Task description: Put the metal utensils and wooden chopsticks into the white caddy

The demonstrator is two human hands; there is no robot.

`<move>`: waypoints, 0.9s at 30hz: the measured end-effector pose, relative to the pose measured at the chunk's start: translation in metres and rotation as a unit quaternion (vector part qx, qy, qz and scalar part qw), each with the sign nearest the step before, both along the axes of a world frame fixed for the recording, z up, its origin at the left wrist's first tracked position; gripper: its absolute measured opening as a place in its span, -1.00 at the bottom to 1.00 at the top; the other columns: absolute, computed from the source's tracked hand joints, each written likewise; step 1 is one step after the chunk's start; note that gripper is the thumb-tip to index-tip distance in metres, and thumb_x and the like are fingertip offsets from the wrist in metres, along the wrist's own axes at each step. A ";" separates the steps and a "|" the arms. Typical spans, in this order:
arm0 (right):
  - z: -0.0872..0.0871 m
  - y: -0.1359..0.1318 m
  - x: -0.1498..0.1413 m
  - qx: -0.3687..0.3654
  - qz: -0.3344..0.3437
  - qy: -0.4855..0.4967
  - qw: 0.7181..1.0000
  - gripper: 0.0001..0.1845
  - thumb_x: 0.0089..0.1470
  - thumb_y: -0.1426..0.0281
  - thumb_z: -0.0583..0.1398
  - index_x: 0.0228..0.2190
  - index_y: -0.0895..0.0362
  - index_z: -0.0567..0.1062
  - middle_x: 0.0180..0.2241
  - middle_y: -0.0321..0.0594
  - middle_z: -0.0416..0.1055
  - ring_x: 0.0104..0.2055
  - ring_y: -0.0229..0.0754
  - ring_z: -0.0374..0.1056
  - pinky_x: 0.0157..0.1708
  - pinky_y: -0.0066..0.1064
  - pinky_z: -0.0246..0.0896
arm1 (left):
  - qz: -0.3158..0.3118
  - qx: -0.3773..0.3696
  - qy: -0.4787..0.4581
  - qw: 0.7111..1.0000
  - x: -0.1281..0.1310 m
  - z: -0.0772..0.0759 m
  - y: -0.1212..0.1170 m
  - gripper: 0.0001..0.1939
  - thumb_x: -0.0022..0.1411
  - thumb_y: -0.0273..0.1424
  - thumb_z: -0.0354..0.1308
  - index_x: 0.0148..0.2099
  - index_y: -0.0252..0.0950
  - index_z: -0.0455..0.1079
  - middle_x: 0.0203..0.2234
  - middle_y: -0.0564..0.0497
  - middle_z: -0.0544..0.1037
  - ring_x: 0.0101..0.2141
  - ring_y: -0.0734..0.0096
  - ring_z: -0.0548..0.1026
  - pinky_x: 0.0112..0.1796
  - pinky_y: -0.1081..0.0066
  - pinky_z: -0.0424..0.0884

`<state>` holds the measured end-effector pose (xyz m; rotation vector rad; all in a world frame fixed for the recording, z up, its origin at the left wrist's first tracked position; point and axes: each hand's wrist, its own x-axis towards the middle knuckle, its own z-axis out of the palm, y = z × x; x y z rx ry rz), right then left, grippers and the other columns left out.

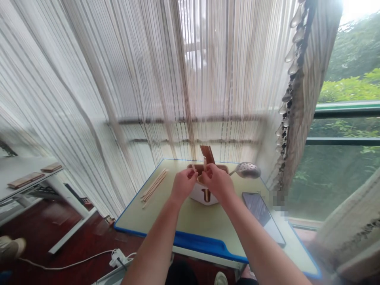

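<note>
Both hands are over a white holder (196,196) with a brown rim and a cutout in its front. My left hand (185,183) is closed in a pinch, a short pale strip (194,168) poking up from its fingertips. Another slim pale strip (204,160) rises from the closed fingers of my right hand (216,180). Whether the two strips are one piece is hidden by the fingers. Dark brown chopsticks (208,153) stand in the holder behind my right hand. A metal slotted spoon (249,170) leans out of it to the right.
Several pale wooden chopsticks (154,186) lie on the left of the blue-edged table (139,215). A dark-screened tablet or phone (263,217) lies at the right. Sheer curtains (148,79) hang behind. A white power strip (118,258) is at the lower left.
</note>
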<state>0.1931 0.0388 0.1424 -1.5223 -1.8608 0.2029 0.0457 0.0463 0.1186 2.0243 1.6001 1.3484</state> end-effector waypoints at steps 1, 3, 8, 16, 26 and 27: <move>0.000 0.001 0.001 -0.005 0.009 0.010 1.000 -0.78 0.03 0.24 0.09 -0.30 0.06 0.43 -0.43 -0.21 0.46 -0.38 -0.17 0.34 -0.49 -0.43 -0.01 | 0.002 0.003 -0.003 1.000 0.001 0.001 -0.001 -0.74 0.13 -0.29 0.06 -0.25 -0.31 0.49 -0.46 -0.02 0.55 -0.45 0.44 0.46 -0.40 0.49 0.32; -0.001 0.003 0.004 -0.018 0.022 0.029 0.999 -0.76 0.03 0.24 0.08 -0.30 0.05 0.45 -0.42 -0.24 0.47 -0.38 -0.20 0.35 -0.48 -0.44 0.02 | 0.011 0.012 -0.004 1.000 0.003 0.004 -0.004 -0.73 0.13 -0.26 0.06 -0.28 -0.32 0.49 -0.48 -0.01 0.55 -0.47 0.46 0.44 -0.41 0.49 0.31; 0.000 0.001 0.007 -0.058 0.044 0.036 0.997 -0.74 -0.01 0.20 0.11 -0.35 0.04 0.51 -0.39 -0.26 0.48 -0.36 -0.20 0.36 -0.47 -0.45 0.07 | 0.073 0.044 -0.007 0.996 0.002 0.018 -0.011 -0.64 0.09 -0.13 0.07 -0.32 -0.32 0.50 -0.50 0.01 0.54 -0.52 0.48 0.39 -0.44 0.49 0.28; -0.001 0.000 -0.003 -0.015 -0.008 -0.046 0.999 -0.75 0.03 0.22 0.08 -0.43 0.04 0.52 -0.43 -0.22 0.48 -0.40 -0.18 0.35 -0.49 -0.43 0.03 | 0.072 -0.026 0.043 0.996 0.001 0.030 -0.001 -0.70 0.09 -0.20 0.07 -0.41 -0.31 0.50 -0.57 0.01 0.51 -0.52 0.48 0.39 -0.49 0.51 0.20; -0.019 0.003 -0.012 -0.009 0.042 0.067 0.997 -0.76 -0.02 0.20 0.15 -0.41 0.04 0.56 -0.44 -0.21 0.48 -0.31 -0.14 0.37 -0.40 -0.42 0.14 | 0.051 -0.077 0.067 0.993 -0.013 0.038 -0.004 -0.74 0.09 -0.26 0.06 -0.31 -0.27 0.52 -0.49 -0.01 0.54 -0.48 0.44 0.43 -0.44 0.47 0.26; -0.020 0.004 -0.012 -0.014 0.058 0.072 0.996 -0.77 -0.02 0.22 0.15 -0.41 0.04 0.56 -0.43 -0.22 0.49 -0.31 -0.14 0.37 -0.39 -0.42 0.16 | 0.047 -0.081 0.059 0.994 -0.014 0.037 -0.006 -0.73 0.09 -0.25 0.07 -0.29 -0.27 0.52 -0.48 -0.02 0.54 -0.47 0.43 0.44 -0.43 0.47 0.27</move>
